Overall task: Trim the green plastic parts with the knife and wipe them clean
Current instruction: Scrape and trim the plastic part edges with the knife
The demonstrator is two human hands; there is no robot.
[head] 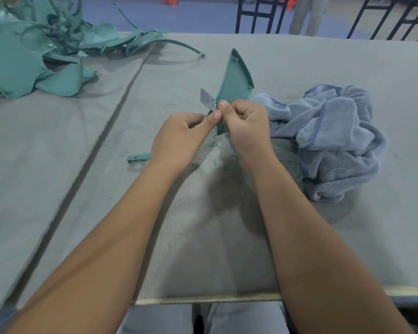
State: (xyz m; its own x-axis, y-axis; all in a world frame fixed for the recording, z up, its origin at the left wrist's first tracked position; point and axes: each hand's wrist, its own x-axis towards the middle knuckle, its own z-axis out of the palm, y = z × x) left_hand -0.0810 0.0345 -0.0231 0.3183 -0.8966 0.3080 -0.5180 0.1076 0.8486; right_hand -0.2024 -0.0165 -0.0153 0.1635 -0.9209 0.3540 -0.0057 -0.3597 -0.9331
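A pointed green plastic part (234, 75) stands upright on the grey cloth-covered table (348, 237), its tip aimed away from me. My left hand (182, 136) grips its lower end, with the thumb pressed along the left edge. My right hand (247, 126) pinches a small bare knife blade (206, 98) between thumb and fingers. The blade sticks out up and to the left and lies against the part's left edge. Both hands hide the lower part of the piece.
A crumpled blue-grey towel (336, 141) lies just right of my hands. A heap of green plastic parts and trimmings (34, 51) fills the far left. A small green offcut (138, 157) lies by my left wrist. Black chair frames (258, 15) stand beyond the table.
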